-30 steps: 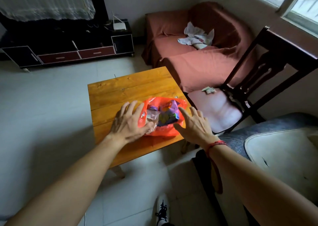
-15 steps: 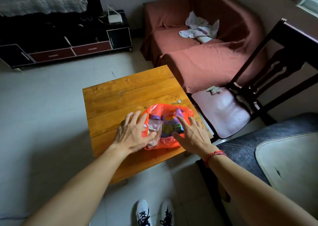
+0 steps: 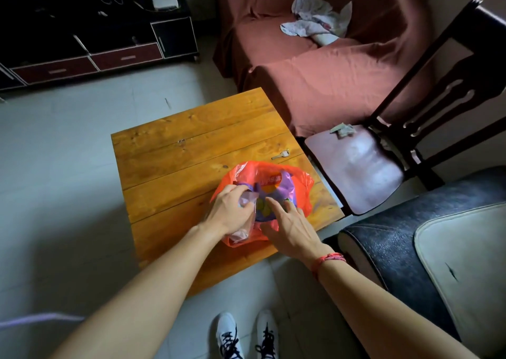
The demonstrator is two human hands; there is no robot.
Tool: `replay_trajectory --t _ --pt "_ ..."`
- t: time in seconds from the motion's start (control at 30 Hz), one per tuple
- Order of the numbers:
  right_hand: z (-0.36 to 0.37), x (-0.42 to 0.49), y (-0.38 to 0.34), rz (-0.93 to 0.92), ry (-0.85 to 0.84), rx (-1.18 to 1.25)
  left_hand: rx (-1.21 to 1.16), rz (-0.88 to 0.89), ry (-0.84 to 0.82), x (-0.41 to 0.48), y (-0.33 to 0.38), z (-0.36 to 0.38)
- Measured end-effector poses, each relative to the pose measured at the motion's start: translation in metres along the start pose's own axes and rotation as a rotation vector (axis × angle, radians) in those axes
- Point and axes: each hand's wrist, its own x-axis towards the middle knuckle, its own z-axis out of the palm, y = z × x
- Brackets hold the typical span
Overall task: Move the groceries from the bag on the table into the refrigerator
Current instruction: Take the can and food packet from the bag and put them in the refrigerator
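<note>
An orange plastic bag lies open on the near right part of the wooden table. Inside it shows a purple snack packet and a clear wrapped item under my left wrist. My left hand reaches into the bag's left side, fingers pinched on a pale plastic-wrapped item. My right hand rests on the bag's near right side, fingers spread over the purple packet. The refrigerator is not in view.
A small key lies on the table beyond the bag. A dark wooden chair stands right of the table, a covered sofa behind it, a dark cushion near right. A TV cabinet is far left.
Both hands moved from the bag's outer sides into its opening. My left hand closed its fingers on a wrapped item inside. The view tilted further down.
</note>
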Motion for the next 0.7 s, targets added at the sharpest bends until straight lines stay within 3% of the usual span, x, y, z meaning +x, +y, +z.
replay_trajectory --t 0.33,0.7 --pt "0.054 0.051 0.012 0.092 -0.143 0.2 0.093 -0.104 -0.203 0.085 -0.034 0.025" --pt "0.095 0.088 0.022 0.274 -0.25 0.387 0.089 -0.245 -0.161 0.143 -0.051 0.054"
